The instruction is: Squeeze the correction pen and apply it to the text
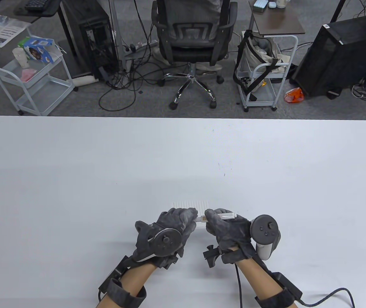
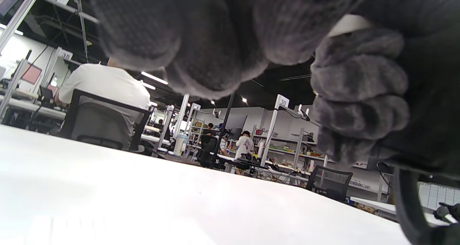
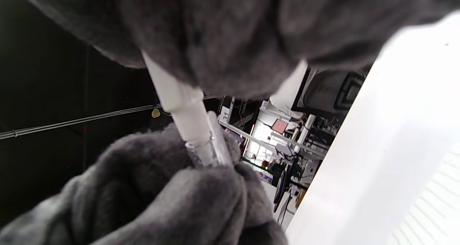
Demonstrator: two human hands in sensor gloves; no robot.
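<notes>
A white correction pen (image 1: 225, 215) lies level between both hands just above the table, near its front edge. My right hand (image 1: 224, 226) grips the pen's body. My left hand (image 1: 176, 221) pinches the pen's clear cap end (image 1: 199, 219). In the right wrist view the white pen (image 3: 179, 101) runs from my right fingers down into the left hand's fingers (image 3: 172, 198), which close around the clear cap (image 3: 210, 148). A lined sheet of paper (image 1: 191, 204) lies on the table right behind the hands, partly hidden by them. The text on it is too faint to read.
The white table (image 1: 183, 160) stretches far back and to both sides. A cable (image 1: 330, 295) trails from my right wrist across the front right. Beyond the far edge stand an office chair (image 1: 191, 41), carts and computer towers.
</notes>
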